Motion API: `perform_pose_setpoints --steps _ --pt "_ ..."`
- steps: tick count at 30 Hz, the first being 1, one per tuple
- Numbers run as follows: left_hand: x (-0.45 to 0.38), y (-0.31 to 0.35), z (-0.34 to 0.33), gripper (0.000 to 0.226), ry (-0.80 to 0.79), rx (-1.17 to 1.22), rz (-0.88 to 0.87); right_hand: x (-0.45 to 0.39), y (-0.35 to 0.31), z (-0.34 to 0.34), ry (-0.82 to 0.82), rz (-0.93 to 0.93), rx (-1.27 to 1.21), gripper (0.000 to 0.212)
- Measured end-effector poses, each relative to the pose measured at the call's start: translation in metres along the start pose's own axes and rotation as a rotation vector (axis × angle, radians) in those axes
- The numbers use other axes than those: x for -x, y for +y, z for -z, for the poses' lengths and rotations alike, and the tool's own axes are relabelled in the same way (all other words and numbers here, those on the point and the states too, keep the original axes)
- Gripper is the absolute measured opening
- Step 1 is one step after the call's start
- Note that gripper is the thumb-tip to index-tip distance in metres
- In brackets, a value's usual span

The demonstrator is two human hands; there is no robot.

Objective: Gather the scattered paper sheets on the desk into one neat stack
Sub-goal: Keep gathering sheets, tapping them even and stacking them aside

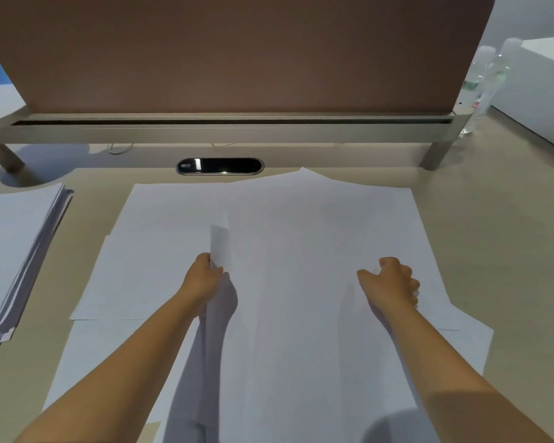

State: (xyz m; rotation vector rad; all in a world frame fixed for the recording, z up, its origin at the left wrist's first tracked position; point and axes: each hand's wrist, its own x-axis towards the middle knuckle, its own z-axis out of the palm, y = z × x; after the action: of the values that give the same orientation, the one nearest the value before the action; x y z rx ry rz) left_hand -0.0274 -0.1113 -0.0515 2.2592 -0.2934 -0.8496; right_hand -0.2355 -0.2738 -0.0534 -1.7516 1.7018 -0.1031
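Observation:
Several white paper sheets lie overlapped across the middle of the beige desk. My left hand grips the left edge of a lifted sheet, which curls upward above my fingers. My right hand has its fingers curled and pinches the paper near the right side of the spread. More sheets lie flat under and to the left of the lifted one. A separate stack of paper sits at the desk's left edge.
A brown partition panel on a grey raised shelf closes the back of the desk. A black oval cable port sits just behind the sheets. Clear plastic bottles and a white box stand at the back right.

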Motion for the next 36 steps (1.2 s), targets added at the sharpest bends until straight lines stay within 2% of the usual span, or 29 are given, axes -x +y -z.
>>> perform_pose_setpoints --steps 3,7,9,11,14,16,18,21,25,28,31,33,35,36 --pt "0.002 0.007 -0.010 0.034 -0.100 0.045 -0.051 0.001 -0.006 -0.007 -0.083 0.079 -0.035 0.060" --pt "0.004 0.014 -0.021 0.009 -0.171 0.083 -0.068 0.006 -0.015 -0.020 -0.172 0.167 -0.056 0.056" --pt "0.001 0.012 -0.017 0.021 -0.208 0.071 -0.062 0.006 -0.017 -0.022 -0.266 0.143 -0.217 0.053" --pt "0.000 0.010 -0.010 0.029 -0.194 0.036 -0.033 0.003 -0.016 -0.019 -0.230 0.109 -0.293 0.046" --pt "-0.001 0.003 -0.006 0.024 -0.163 0.058 0.028 -0.004 -0.008 -0.007 0.006 0.059 -0.108 0.046" --pt "0.000 0.000 -0.008 0.019 -0.150 0.064 0.047 -0.007 -0.002 -0.001 0.080 0.000 0.000 0.053" --pt "0.000 -0.001 -0.009 0.020 -0.133 0.084 0.053 -0.010 0.003 0.001 0.067 -0.032 0.036 0.059" --pt "0.000 0.001 -0.013 0.025 -0.172 0.081 0.018 -0.012 0.000 -0.003 0.014 0.023 0.056 0.063" --pt "0.008 0.011 -0.021 0.015 -0.242 0.027 -0.068 -0.008 -0.016 -0.014 -0.081 0.114 0.052 0.058" --pt "0.009 0.011 -0.019 0.017 -0.230 0.017 -0.097 -0.004 -0.022 -0.021 -0.181 0.125 -0.128 0.051" --pt "0.007 0.003 -0.012 0.006 -0.150 0.035 -0.069 0.002 -0.024 -0.021 -0.283 0.102 -0.366 0.045" --pt "0.004 -0.003 -0.007 0.018 -0.100 0.113 -0.043 0.008 -0.026 -0.018 -0.314 0.081 -0.483 0.024" --pt "0.002 -0.006 -0.005 0.024 -0.059 0.149 -0.028 0.012 -0.025 -0.017 -0.320 0.041 -0.512 0.019" --pt "0.002 -0.008 -0.005 0.024 -0.040 0.143 -0.025 0.012 -0.024 -0.017 -0.322 0.026 -0.501 0.023"
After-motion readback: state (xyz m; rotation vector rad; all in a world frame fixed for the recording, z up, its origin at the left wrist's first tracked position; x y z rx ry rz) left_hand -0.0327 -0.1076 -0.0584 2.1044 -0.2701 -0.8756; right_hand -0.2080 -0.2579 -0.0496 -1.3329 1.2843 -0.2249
